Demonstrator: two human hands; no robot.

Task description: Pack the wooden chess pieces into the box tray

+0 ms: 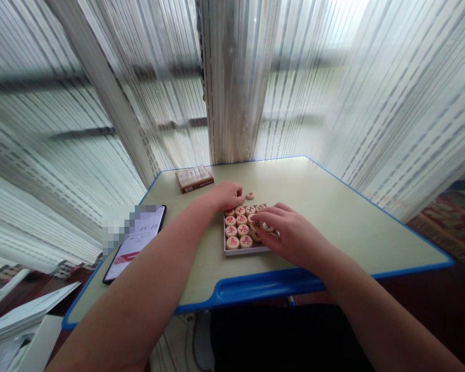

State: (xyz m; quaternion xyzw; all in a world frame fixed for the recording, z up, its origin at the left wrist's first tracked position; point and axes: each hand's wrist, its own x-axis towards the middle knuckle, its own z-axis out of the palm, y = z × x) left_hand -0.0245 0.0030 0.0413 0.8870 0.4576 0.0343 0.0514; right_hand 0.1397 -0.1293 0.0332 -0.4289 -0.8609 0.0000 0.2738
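Note:
A shallow white box [245, 251] on the desk holds several round wooden chess pieces [237, 226] with red characters. My right hand [289, 232] lies over the right part of the box, fingers bent and resting on the pieces there. My left hand [227, 195] sits at the box's far left corner with its fingers curled, touching the pieces in the back row. One loose piece [250, 195] lies on the desk just beyond the box, beside my left fingers.
The beige desk [333, 217] has a blue rim and a blue front groove [263, 287]. A brown box lid [194, 179] lies at the far left. A phone [135, 240] showing a timer lies left. Striped curtains hang behind.

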